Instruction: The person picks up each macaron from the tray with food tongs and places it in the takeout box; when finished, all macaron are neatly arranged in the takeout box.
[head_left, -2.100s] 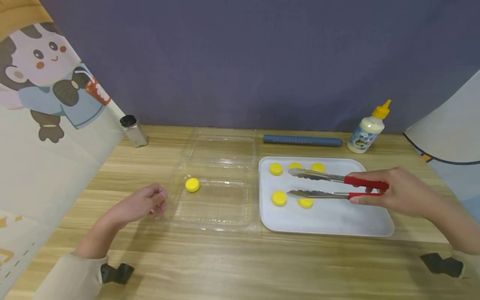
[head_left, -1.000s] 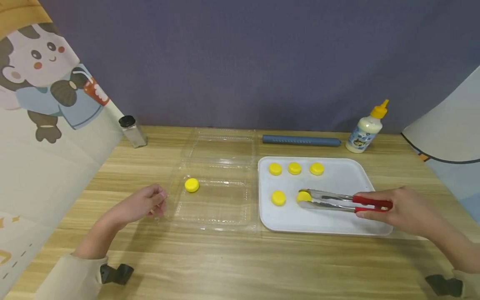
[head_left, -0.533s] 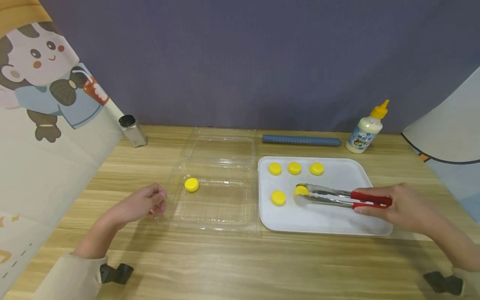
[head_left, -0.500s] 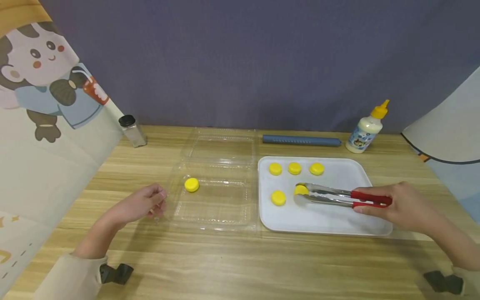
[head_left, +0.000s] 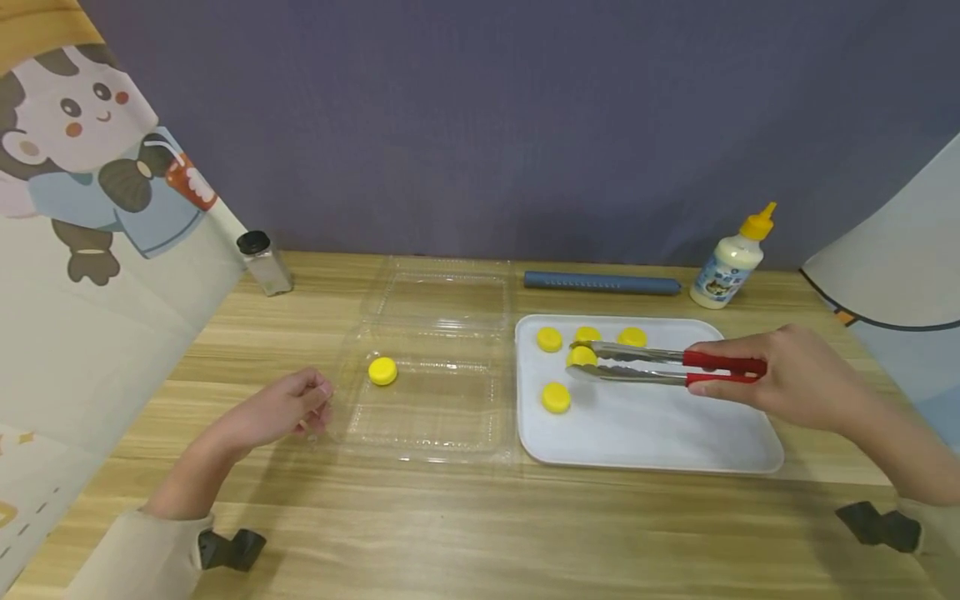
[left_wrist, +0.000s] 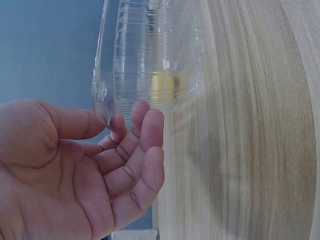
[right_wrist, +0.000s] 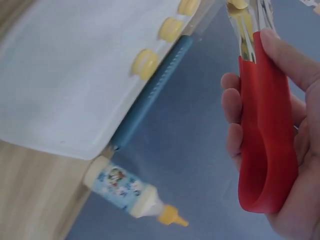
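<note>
My right hand (head_left: pixel 798 379) grips red-handled metal tongs (head_left: pixel 720 371). Between the tong tips a yellow macaron (head_left: pixel 582 358) is held above the white tray (head_left: pixel 675 433). In the right wrist view fingers and thumb wrap the red handles (right_wrist: pixel 265 130). At the left, my left hand (head_left: pixel 273 408) pinches the edge of a clear plastic clamshell box (left_wrist: pixel 145 55) between thumb and index finger; the other fingers curve loosely. The box lies with its lid folded back, and one yellow macaron (head_left: pixel 382 372) sits near its left side.
Several macarons remain on the tray, one at the front left (head_left: pixel 556 398) and a row along the back (head_left: pixel 549 339). Behind the tray lies a blue stick-like box (head_left: pixel 602 283). A yellow-capped bottle (head_left: pixel 727 268) stands back right, a black-lidded jar (head_left: pixel 266 263) back left.
The tongs closed on a front-row macaron and lifted it off the tray. My right hand has since moved it up and leftward. The left hand stays at the box edge.
</note>
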